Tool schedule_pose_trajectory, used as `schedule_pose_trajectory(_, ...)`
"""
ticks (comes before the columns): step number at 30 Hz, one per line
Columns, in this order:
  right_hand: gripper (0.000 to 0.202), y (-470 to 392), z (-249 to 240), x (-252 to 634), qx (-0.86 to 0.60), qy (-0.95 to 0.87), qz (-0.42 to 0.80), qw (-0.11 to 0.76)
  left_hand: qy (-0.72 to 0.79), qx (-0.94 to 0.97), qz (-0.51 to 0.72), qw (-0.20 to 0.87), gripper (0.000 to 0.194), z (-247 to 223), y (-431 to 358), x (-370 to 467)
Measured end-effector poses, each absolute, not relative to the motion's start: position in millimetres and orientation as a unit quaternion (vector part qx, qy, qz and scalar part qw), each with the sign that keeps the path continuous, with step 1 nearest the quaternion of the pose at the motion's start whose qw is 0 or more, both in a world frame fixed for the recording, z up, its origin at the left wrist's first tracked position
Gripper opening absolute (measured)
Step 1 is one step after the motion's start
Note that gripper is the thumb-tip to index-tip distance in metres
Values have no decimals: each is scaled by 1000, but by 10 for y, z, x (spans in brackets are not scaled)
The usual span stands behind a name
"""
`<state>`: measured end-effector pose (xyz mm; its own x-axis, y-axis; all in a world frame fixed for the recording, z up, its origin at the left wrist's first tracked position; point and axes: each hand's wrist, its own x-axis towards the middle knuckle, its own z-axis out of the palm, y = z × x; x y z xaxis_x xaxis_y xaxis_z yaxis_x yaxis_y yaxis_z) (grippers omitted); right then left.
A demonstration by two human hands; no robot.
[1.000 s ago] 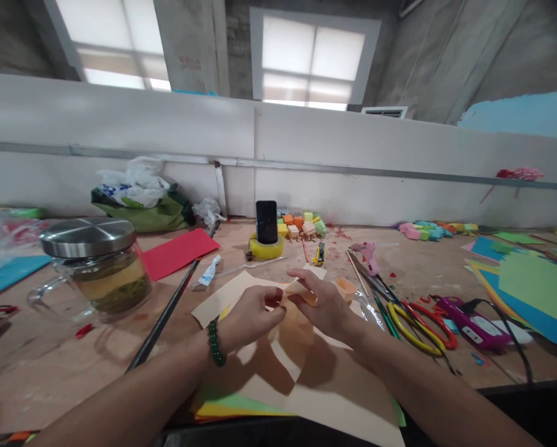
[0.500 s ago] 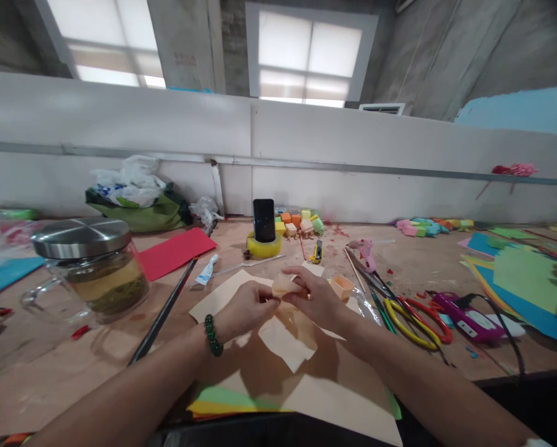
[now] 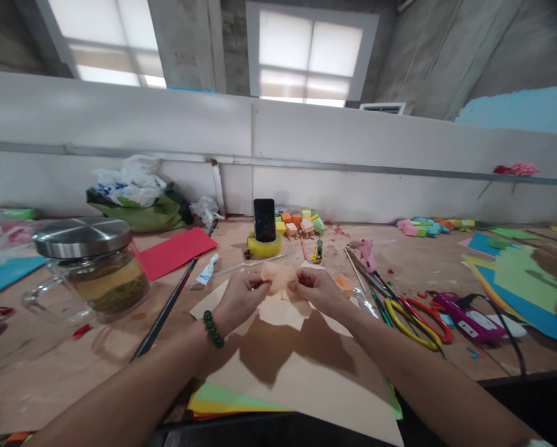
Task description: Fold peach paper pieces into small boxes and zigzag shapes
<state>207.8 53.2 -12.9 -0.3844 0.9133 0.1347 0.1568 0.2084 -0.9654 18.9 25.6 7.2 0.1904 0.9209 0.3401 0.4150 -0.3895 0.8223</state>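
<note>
A small peach paper piece [image 3: 278,277] is pinched between my two hands above the middle of the table. My left hand [image 3: 243,297], below a green bead bracelet, grips its left edge with closed fingertips. On the other side, my right hand [image 3: 318,290] pinches its right edge. Peach sheets [image 3: 306,388] lie beneath my hands and carry their shadows, with green and yellow sheets [image 3: 241,397] showing under them. A folded peach paper box [image 3: 344,285] stands just right of my right hand.
A glass teapot [image 3: 92,267] and red paper [image 3: 178,251] are at left. A phone [image 3: 264,220] stands in a yellow tape roll [image 3: 264,247]. Scissors [image 3: 413,323], a pink glue gun [image 3: 366,254] and a purple device [image 3: 469,316] are at right, beyond them another person's blurred hand [image 3: 555,267].
My hands have moved slightly apart, and the curled paper between them now looks opened out. The person's hand at the far right has shifted over the green sheet.
</note>
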Motion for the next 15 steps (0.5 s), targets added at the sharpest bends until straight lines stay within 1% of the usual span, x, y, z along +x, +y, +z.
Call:
schedule_pose_trajectory(3, 24, 539, -174, 2045, -401, -646, 476, 442, 469, 698, 437, 319, 23, 38, 262, 195)
schedule_pose_trajectory(6, 21, 497, -163, 2028, -391, -638, 466, 472, 466, 665, 445, 377, 25, 6, 274, 196)
schedule_pose_trajectory(9, 12, 450, -109, 2040, -382, -648, 453, 478, 461, 643, 457, 406, 28, 3, 273, 204)
schedule_pose_trajectory(12, 11, 448, -83, 2061, -392, -639, 450, 485, 464, 639, 458, 409, 28, 13, 258, 219)
schedule_pose_trajectory(15, 11, 468, -111, 2063, -393, -650, 451, 469, 472, 644, 439, 412, 25, 14, 246, 226)
